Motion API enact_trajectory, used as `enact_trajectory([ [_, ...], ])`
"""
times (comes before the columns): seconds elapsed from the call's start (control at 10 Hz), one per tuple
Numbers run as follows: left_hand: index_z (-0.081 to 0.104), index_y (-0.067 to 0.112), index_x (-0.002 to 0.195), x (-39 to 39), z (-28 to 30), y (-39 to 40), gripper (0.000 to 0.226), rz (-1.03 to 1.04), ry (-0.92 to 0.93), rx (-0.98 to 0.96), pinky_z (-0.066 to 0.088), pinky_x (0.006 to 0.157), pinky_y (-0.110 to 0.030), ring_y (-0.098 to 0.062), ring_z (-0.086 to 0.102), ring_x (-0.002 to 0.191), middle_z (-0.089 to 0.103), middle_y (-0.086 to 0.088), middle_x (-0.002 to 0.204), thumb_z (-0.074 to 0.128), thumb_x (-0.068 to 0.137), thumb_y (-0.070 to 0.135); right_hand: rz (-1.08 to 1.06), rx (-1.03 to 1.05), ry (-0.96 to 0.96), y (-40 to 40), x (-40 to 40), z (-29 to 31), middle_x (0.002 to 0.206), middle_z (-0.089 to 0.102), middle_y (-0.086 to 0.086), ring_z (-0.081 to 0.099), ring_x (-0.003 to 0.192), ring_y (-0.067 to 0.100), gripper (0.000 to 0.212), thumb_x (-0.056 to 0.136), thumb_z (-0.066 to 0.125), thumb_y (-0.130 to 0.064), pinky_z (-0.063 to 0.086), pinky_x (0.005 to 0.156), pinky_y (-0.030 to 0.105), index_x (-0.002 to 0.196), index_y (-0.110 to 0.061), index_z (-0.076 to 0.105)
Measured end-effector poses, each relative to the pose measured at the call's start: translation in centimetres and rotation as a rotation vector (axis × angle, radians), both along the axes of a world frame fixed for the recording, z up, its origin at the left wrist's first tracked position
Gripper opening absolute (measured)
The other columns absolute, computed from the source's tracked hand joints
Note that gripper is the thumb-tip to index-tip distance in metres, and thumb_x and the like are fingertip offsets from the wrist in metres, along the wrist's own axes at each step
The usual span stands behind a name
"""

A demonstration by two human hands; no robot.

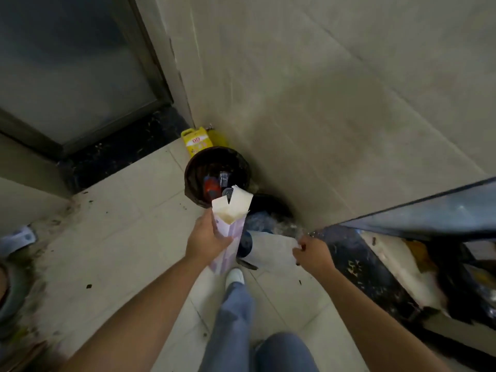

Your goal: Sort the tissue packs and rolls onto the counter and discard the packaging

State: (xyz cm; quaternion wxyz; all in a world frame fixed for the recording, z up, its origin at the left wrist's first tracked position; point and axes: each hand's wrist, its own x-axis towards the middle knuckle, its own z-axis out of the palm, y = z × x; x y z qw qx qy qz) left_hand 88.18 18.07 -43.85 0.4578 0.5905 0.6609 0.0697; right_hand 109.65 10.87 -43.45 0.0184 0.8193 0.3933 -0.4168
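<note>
Cardboard, pale purple: our left hand [206,238] is closed around the empty tissue box [228,232], open end aimed at the brown bin [193,170] just ahead, we think to drop it in. Our right hand [312,251] pinches a white wrapper [271,249] right of the bin. The wall crowds the bin; its near side is open floor.

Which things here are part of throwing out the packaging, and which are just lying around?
Part of the job:
- left hand holding the empty box
- right hand holding the white wrapper
- brown waste bin

Just lying about:
- yellow jug behind the bin
- scattered debris on the floor tiles
</note>
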Motion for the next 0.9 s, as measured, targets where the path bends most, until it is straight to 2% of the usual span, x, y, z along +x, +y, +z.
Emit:
enact_trajectory([
  [0.1,0.039,0.007,0.132,2.1,-4.7,2.5,0.071,0.041,-0.013,-0.066,0.050,0.089,-0.045,-0.035,0.058,0.109,0.055,-0.021,0.118,0.078,0.073,0.011,-0.033,-0.077,0.052,2.4,0.4,-5.1,0.105,0.066,0.022,0.062,0.094,0.033,0.027,0.089,0.045,-0.013,0.050,0.082,0.037,0.109,0.000,0.057],
  [0.2,0.030,0.010,0.142,3.5,-9.9,3.6,0.084,0.067,0.037,-0.122,0.047,0.096,-0.042,-0.033,0.053,0.118,0.050,-0.016,0.130,0.078,0.074,0.013,-0.039,-0.162,0.063,4.1,1.2,-10.3,0.122,0.059,0.023,0.057,0.110,0.034,0.036,0.091,0.043,-0.013,0.046,0.091,0.034,0.125,-0.001,0.048],
  [0.3,0.029,0.011,0.143,4.6,-15.1,3.9,0.084,0.061,0.081,-0.174,0.049,0.096,-0.043,-0.032,0.055,0.116,0.050,-0.014,0.131,0.077,0.074,0.017,-0.076,-0.233,-0.003,5.2,2.3,-15.1,0.126,0.055,0.023,0.054,0.114,0.034,0.035,0.091,0.044,-0.012,0.044,0.086,0.031,0.123,0.002,0.049],
  [0.5,0.028,0.010,0.145,6.9,-23.1,3.5,0.088,0.041,0.124,-0.212,0.049,0.093,-0.042,-0.031,0.056,0.117,0.045,-0.015,0.136,0.078,0.073,0.022,-0.141,-0.249,-0.133,6.4,4.1,-21.7,0.115,0.060,0.024,0.059,0.102,0.038,0.032,0.087,0.044,-0.009,0.043,0.073,0.031,0.115,0.003,0.053],
  [0.6,0.032,0.011,0.143,7.9,-26.3,3.4,0.083,0.037,0.154,-0.238,0.049,0.093,-0.043,-0.032,0.054,0.117,0.046,-0.015,0.135,0.077,0.073,0.018,-0.090,-0.237,-0.165,7.2,4.5,-24.6,0.120,0.057,0.023,0.058,0.106,0.040,0.036,0.090,0.043,-0.009,0.050,0.083,0.040,0.123,0.003,0.045],
  [0.7,0.032,0.007,0.141,8.7,-29.4,3.5,0.079,0.018,0.200,-0.282,0.047,0.092,-0.045,-0.035,0.051,0.120,0.046,-0.018,0.134,0.073,0.076,0.023,-0.110,-0.235,-0.105,8.3,4.0,-27.8,0.126,0.051,0.026,0.053,0.113,0.042,0.038,0.091,0.043,-0.008,0.048,0.090,0.046,0.126,0.004,0.037],
  [0.8,0.027,0.003,0.142,9.0,-32.3,3.5,0.081,-0.038,0.265,-0.352,0.043,0.099,-0.043,-0.037,0.045,0.125,0.038,-0.019,0.138,0.071,0.079,0.028,-0.143,-0.195,-0.023,8.8,3.4,-30.9,0.132,0.046,0.026,0.049,0.117,0.043,0.050,0.091,0.046,-0.013,0.047,0.089,0.046,0.134,0.004,0.027],
  [0.9,0.041,0.001,0.133,9.0,-32.6,3.4,0.061,-0.132,0.331,-0.386,0.042,0.102,-0.040,-0.035,0.044,0.125,0.034,-0.019,0.141,0.066,0.083,0.025,-0.149,-0.137,-0.059,8.9,3.2,-31.8,0.139,0.039,0.026,0.042,0.124,0.042,0.059,0.093,0.044,-0.024,0.042,0.098,0.047,0.140,0.002,0.020],
])
